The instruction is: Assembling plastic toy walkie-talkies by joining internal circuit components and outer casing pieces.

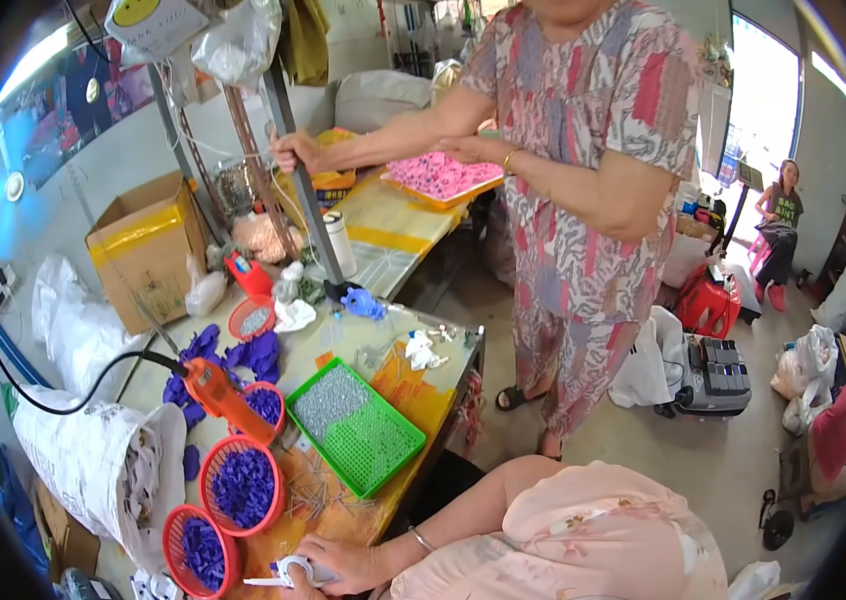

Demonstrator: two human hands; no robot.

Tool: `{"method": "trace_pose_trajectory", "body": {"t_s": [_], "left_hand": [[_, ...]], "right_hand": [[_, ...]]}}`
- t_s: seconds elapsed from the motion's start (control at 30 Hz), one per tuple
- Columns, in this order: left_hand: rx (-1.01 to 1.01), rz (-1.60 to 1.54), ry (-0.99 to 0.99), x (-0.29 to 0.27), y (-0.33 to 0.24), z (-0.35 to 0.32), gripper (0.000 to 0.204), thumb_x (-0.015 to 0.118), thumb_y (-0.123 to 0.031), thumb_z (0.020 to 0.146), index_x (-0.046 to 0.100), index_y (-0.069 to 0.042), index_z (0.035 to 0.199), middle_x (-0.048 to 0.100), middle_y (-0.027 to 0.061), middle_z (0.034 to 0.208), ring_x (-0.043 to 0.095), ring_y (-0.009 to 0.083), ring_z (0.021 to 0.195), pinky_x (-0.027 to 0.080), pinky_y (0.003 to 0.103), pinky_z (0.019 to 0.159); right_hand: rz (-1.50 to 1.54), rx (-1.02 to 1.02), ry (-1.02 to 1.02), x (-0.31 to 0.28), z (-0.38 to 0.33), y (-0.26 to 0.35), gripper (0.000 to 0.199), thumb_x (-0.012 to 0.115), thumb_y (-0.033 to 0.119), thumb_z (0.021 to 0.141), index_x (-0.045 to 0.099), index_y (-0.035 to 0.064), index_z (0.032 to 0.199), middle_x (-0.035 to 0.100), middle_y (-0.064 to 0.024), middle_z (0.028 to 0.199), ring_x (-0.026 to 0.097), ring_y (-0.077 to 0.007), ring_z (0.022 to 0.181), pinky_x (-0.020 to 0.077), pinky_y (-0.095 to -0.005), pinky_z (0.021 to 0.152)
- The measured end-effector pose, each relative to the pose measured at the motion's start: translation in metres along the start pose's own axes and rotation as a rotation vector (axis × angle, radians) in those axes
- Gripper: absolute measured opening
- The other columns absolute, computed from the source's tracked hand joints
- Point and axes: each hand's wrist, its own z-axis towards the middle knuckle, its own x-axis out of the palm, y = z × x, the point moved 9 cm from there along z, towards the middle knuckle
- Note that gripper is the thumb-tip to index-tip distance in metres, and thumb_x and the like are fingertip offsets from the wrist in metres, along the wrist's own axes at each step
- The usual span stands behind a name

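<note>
At the lower edge, my right hand point(345, 565), with a bangle at the wrist, is closed around a small white part point(295, 571) with a thin pointed end. A bit of my left hand point(300, 588) shows against the same part, cut off by the frame, so its grip is hidden. Left of my hands stand red baskets point(243, 486) of purple pieces point(205, 553). Beyond my right hand lies a green tray point(398, 455) with small silver metal pieces point(330, 404). Thin metal pins point(318, 492) are scattered between. An orange power screwdriver point(228, 398) on a black cord leans over the baskets.
A person in a patterned outfit point(593, 190) stands across the table, one hand on a metal post point(305, 190). A white sack point(93, 450) and a cardboard box point(148, 250) flank the table's left. Farther back sit a pink-filled tray point(443, 178) and a seated person point(778, 225).
</note>
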Motion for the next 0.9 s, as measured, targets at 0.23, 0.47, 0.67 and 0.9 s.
{"method": "trace_pose_trajectory", "body": {"t_s": [0.23, 0.47, 0.67, 0.9], "left_hand": [[0.011, -0.003, 0.028, -0.008, 0.013, 0.008, 0.016, 0.059, -0.016, 0.086, 0.057, 0.0, 0.089, 0.058, 0.0091, 0.086, 0.059, 0.0206, 0.077, 0.052, 0.033, 0.068], [-0.007, 0.023, 0.036, -0.01, 0.021, 0.014, 0.017, 0.058, -0.018, 0.087, 0.057, -0.001, 0.09, 0.058, 0.0083, 0.085, 0.058, 0.0201, 0.075, 0.052, 0.033, 0.065], [-0.006, -0.002, 0.03, -0.005, 0.021, 0.016, 0.016, 0.058, -0.019, 0.088, 0.057, -0.003, 0.088, 0.057, 0.0064, 0.082, 0.057, 0.0183, 0.073, 0.05, 0.03, 0.062], [0.016, 0.03, 0.036, -0.004, 0.02, 0.019, 0.016, 0.059, -0.019, 0.087, 0.055, -0.004, 0.084, 0.055, 0.0049, 0.08, 0.056, 0.0169, 0.07, 0.049, 0.029, 0.06]], "right_hand": [[-0.082, -0.067, -0.022, -0.003, 0.001, 0.008, 0.037, 0.071, 0.018, 0.071, 0.057, 0.0042, 0.102, 0.056, -0.0123, 0.093, 0.053, -0.0287, 0.089, 0.0459, -0.0382, 0.078], [-0.05, -0.061, -0.031, -0.001, 0.001, 0.008, 0.032, 0.068, 0.019, 0.073, 0.059, 0.0071, 0.101, 0.054, -0.0104, 0.092, 0.051, -0.028, 0.091, 0.0435, -0.039, 0.081], [-0.035, -0.092, 0.028, 0.007, 0.003, -0.004, 0.029, 0.066, 0.02, 0.074, 0.06, 0.0089, 0.1, 0.051, -0.0108, 0.088, 0.049, -0.0277, 0.086, 0.0422, -0.0394, 0.076], [-0.09, -0.034, 0.052, 0.009, -0.003, -0.027, 0.051, 0.07, 0.019, 0.074, 0.044, -0.0015, 0.114, 0.046, -0.0189, 0.104, 0.05, -0.0354, 0.097, 0.0426, -0.04, 0.084]]}}
